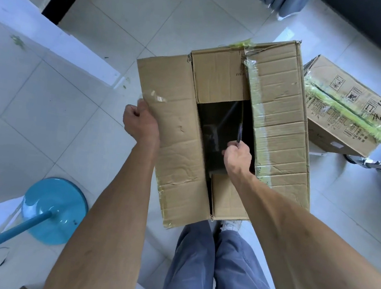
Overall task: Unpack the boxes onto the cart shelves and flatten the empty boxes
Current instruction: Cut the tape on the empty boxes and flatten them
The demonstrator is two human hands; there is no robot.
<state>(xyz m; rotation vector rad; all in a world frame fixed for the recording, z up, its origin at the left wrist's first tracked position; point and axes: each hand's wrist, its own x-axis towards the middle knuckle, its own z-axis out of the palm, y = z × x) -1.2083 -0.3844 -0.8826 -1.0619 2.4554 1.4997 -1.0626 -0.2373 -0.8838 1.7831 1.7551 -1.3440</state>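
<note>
A big brown cardboard box [278,135] stands on the tiled floor in front of my legs, its top partly open. My left hand [139,122] grips the outer edge of the left top flap [175,142], which is folded outward. My right hand [238,157] holds a thin dark tool, a pen or a small knife [240,133], pointing into the gap between the flaps. Inside the opening lies something black and glossy [217,126]; what it is cannot be told. The right flap is covered with clear tape and lies flat.
A second taped cardboard box [345,114] with printed symbols lies tilted behind on the right. A wheel and metal frame [372,164] of a cart show at the right edge. A blue round stand base [55,209] with a pole sits at the lower left.
</note>
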